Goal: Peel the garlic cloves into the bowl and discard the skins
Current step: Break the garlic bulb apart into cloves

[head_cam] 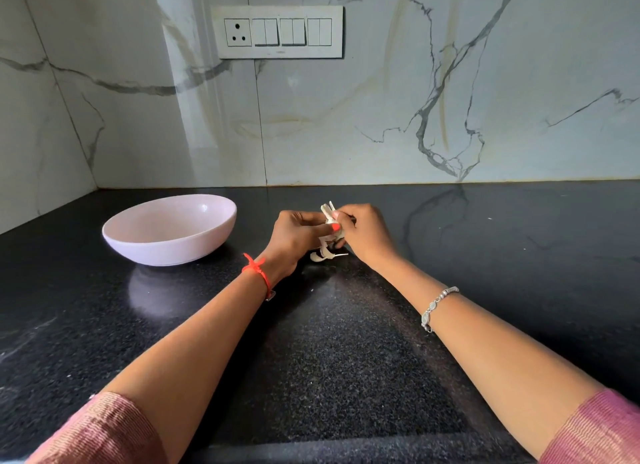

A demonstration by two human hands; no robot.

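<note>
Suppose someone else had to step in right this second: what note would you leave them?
The left hand grips the garlic just above the counter.
The right hand pinches the same garlic at its papery skin.
The bowl stands on the counter to the left of both hands; no clove shows in it.
Done: a few skin scraps lie on the counter under the hands.
Left: finish peeling, drop the cloves into the bowl, discard the skins.

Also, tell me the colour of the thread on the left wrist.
Bright orange-red knotted thread, clearest in the head view.
</note>
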